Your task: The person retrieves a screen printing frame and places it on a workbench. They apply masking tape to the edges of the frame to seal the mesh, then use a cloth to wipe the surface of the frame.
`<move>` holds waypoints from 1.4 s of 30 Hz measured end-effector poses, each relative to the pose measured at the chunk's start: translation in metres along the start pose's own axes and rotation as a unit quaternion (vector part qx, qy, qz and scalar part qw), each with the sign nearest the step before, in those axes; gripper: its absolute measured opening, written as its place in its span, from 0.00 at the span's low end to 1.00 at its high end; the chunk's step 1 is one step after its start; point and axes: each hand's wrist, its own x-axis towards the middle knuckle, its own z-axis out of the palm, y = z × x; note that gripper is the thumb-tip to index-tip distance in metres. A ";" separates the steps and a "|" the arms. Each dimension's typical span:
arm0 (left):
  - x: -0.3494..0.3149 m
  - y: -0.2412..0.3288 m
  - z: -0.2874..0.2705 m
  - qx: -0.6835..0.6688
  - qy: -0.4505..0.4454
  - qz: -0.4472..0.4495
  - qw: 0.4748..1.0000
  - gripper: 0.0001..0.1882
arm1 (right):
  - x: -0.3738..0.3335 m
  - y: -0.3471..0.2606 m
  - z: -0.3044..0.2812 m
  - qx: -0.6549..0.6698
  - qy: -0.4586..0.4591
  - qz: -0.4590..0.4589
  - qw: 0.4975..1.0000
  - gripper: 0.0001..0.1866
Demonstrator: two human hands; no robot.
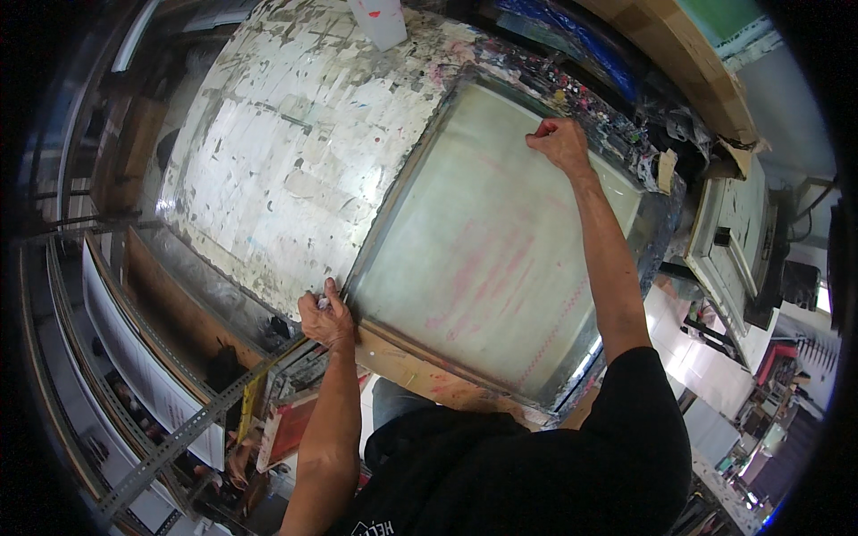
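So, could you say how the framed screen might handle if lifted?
The framed screen should stay fairly stiff, being framed. Its thin-looking, sheet-like surface may flex if pressed. Being wide and flat, it could tilt if lifted by one corner.

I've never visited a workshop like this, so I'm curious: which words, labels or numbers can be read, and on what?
Black shirt: white lettering at the lower edge; I won't copy its wording.
White panel at left: faint print-like marks, too small to read.
Framed screen: pink smears and reddish marks, no readable text.
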 end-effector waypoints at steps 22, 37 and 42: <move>0.000 0.000 -0.002 0.006 -0.022 -0.012 1.000 0.25 | 0.005 0.001 0.000 -0.018 -0.009 0.001 1.000 0.14; 0.001 -0.001 -0.003 0.014 -0.034 -0.021 0.999 0.26 | 0.003 -0.002 0.005 -0.037 0.022 -0.009 0.999 0.15; 0.002 0.001 -0.003 0.006 -0.034 -0.027 0.999 0.26 | 0.002 -0.001 0.007 -0.054 0.053 -0.033 0.997 0.15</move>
